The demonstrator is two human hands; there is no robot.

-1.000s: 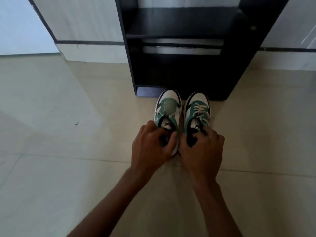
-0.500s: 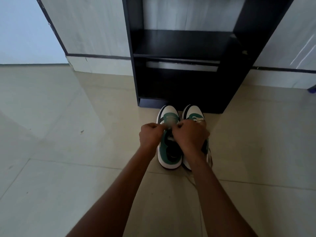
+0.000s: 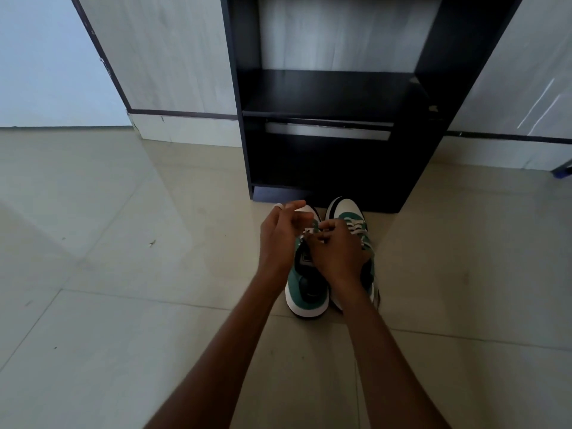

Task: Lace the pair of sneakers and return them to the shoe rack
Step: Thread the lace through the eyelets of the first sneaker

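Pale glossy tile floor, grey wood-grain wall panels with a dark trim strip

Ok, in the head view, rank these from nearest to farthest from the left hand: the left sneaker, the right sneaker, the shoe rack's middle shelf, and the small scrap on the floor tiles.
From the left hand:
1. Left sneaker, directly under it.
2. Right sneaker, just to its right.
3. Small scrap, out on the tiles to its left.
4. Middle shelf of the shoe rack, up ahead.
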